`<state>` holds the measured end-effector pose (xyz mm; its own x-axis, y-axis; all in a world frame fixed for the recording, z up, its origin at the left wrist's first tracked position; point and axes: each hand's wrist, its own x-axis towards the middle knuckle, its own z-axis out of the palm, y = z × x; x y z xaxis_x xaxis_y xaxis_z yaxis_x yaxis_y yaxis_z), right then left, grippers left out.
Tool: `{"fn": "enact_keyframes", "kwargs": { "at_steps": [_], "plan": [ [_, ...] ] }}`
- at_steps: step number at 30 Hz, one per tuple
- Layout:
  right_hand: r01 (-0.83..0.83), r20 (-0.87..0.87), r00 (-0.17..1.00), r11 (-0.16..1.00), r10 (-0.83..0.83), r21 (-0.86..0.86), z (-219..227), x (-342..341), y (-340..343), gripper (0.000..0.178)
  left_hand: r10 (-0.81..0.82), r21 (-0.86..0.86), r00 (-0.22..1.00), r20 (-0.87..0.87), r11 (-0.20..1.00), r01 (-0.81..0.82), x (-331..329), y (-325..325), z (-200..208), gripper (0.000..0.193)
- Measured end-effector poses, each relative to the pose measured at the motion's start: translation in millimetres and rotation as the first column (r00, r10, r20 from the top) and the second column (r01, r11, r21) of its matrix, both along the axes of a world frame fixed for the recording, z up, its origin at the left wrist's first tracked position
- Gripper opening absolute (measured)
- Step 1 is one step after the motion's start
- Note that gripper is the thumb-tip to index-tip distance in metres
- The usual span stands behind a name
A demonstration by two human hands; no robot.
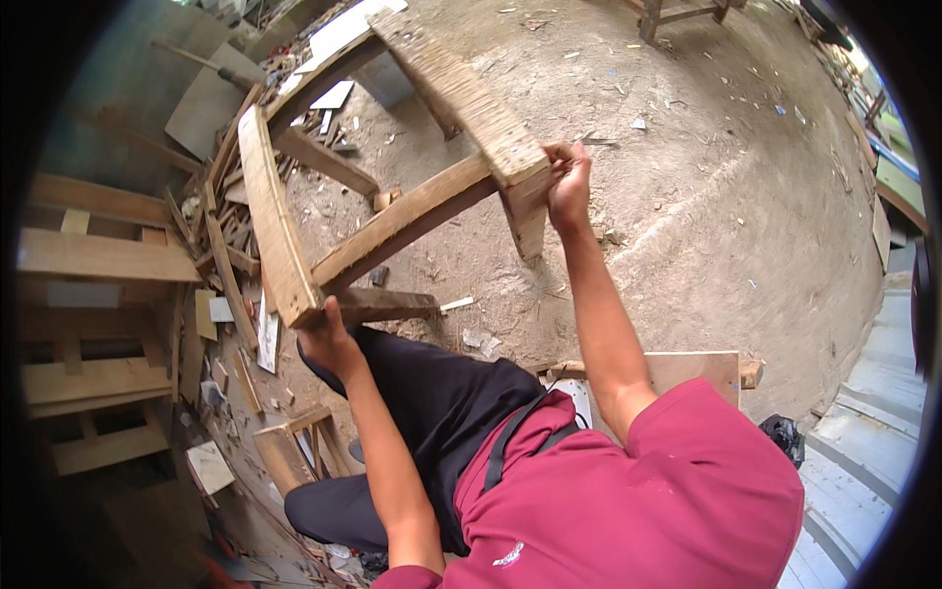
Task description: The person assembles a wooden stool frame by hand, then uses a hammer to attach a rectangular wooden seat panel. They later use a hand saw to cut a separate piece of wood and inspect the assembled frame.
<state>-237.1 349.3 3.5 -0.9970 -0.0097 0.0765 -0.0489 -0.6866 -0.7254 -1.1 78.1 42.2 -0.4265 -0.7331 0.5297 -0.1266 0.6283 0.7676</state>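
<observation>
A wooden frame (412, 218) with legs and crosspieces, like a stool or small table base without a top, is tilted in front of me. My left hand (331, 344) is closed round the near end of its left board, with the thumb on the wood. My right hand (567, 185) grips the near right corner, at the end of the wide worn board. The fingers of both hands are partly hidden behind the wood. Several legs of the frame point down toward the dirt floor.
Wooden slatted pieces (103, 257) are stacked along the left side. Scrap wood (235, 191) lies heaped beyond the frame's left side. A board (693, 371) lies behind my right arm. Corrugated metal sheets (863, 447) stand at lower right. A wooden trestle (677, 14) is at the far top.
</observation>
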Motion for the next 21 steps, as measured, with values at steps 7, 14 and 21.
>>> {"fn": "enact_keyframes", "kwargs": {
  "at_steps": [7,14,21],
  "plan": [
    [-0.111,-0.099,0.989,0.994,0.111,0.014,-11,-1,5,0.066,-0.051,0.034,0.995,0.086,0.998,0.049,12,-19,-10,0.047],
    [-0.233,-0.140,0.967,0.963,0.215,-0.135,-17,-2,15,0.072,-0.056,-0.046,0.983,0.177,0.997,0.065,7,-10,-2,0.054],
    [-0.185,-0.207,0.965,0.978,0.163,-0.093,-24,-6,14,0.065,-0.208,0.207,0.977,0.039,0.959,0.196,12,-22,-6,0.056]
  ]
}}
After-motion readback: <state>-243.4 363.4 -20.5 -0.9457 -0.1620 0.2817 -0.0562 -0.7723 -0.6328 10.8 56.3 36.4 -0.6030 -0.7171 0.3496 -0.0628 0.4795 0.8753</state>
